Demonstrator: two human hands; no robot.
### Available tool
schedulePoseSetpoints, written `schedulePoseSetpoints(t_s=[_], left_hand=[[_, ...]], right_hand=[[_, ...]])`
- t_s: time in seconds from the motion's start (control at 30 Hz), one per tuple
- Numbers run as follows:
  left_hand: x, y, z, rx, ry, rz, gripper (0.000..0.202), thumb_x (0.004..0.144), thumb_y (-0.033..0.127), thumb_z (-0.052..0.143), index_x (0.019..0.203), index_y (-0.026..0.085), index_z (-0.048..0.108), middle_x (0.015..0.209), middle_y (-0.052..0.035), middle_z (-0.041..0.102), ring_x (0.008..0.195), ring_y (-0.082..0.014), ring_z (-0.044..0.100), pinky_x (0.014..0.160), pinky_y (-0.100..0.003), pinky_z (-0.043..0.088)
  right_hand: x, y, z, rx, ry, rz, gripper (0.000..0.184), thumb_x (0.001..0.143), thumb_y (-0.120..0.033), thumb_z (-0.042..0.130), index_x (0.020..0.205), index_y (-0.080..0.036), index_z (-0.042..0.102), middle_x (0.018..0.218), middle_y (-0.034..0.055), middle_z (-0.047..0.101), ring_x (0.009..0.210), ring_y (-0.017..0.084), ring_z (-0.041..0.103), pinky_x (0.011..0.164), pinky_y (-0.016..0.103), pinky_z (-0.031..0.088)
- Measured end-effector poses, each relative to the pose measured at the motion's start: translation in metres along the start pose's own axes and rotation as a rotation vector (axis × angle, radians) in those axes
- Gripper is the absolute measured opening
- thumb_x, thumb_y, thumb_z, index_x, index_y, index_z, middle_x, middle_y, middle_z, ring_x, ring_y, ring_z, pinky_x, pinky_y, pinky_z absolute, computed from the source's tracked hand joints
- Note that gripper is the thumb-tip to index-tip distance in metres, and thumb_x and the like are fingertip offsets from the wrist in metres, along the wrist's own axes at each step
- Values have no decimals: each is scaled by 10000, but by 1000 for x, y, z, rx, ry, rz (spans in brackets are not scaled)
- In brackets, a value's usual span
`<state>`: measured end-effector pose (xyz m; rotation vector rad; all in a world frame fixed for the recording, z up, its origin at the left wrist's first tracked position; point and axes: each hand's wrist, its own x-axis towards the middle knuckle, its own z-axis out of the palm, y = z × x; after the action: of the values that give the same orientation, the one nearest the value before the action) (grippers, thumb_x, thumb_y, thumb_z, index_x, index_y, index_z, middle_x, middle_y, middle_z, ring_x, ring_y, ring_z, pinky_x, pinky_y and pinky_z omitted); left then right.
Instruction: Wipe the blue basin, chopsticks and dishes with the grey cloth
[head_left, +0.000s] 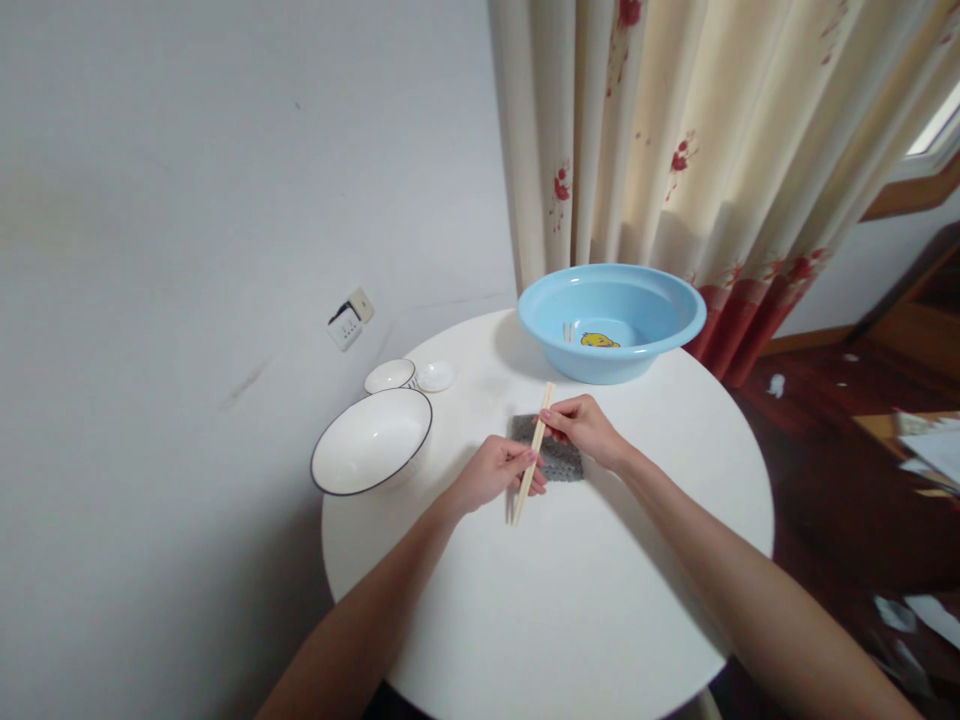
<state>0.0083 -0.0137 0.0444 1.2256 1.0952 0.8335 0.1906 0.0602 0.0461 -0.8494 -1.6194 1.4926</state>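
Note:
Pale wooden chopsticks (537, 436) are held at a slant over a round white table (570, 600). My left hand (491, 472) is closed on their lower part. My right hand (585, 427) pinches them higher up, its fingers curled. Under both hands lies a grey cloth (562, 462), flat on the table. Whether my right hand also touches the cloth is hidden.
A light blue plastic basin (611, 320) stands at the table's far edge, with another chopstick pair and a yellow print inside. A large white bowl (372, 440), a small white bowl (390, 376) and a small white dish (436, 375) sit at the left. Curtains hang behind; wall on the left.

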Motion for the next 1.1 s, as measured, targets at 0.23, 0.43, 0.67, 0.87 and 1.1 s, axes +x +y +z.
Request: schedulePoseSetpoints(t_s=[0.23, 0.43, 0.67, 0.87, 1.1], left_hand=[[-1, 1, -5, 39, -8, -12, 487, 739, 558, 753, 821, 79, 717, 746, -177, 744, 649, -237, 738, 607, -316, 598], [0, -1, 0, -19, -5, -13, 488, 736, 505, 785, 956, 73, 732, 872, -192, 757, 747, -236, 748, 691, -315, 589], [5, -5, 10, -146, 73, 59, 527, 783, 528, 737, 1033, 65, 708, 890, -173, 753, 732, -226, 738, 745, -355, 582], [5, -6, 10, -148, 102, 48, 514, 766, 522, 754, 992, 62, 720, 822, -149, 752, 709, -226, 734, 721, -348, 581], [2, -4, 11, -144, 24, 20, 470, 772, 504, 756, 935, 64, 728, 801, -150, 753, 688, -213, 725, 716, -353, 582]], right_hand=[[-1, 0, 2, -8, 20, -7, 489, 743, -599, 679, 576, -142, 629, 502, -29, 483, 470, 70, 334, 440, 219, 215], [-2, -5, 4, 3, 9, 10, 483, 734, -594, 684, 577, -141, 630, 478, -31, 477, 457, 71, 341, 443, 224, 233], [-1, 0, 7, 49, 6, 2, 497, 739, -600, 686, 592, -127, 648, 520, 0, 555, 469, 74, 388, 445, 218, 270], [4, 1, 0, 93, 11, -16, 486, 748, -614, 687, 727, -129, 709, 570, -19, 537, 500, 76, 391, 465, 216, 288], [8, 2, -12, 261, 86, -122, 473, 762, -546, 730, 974, -124, 736, 657, -31, 512, 540, 70, 397, 479, 215, 274]])
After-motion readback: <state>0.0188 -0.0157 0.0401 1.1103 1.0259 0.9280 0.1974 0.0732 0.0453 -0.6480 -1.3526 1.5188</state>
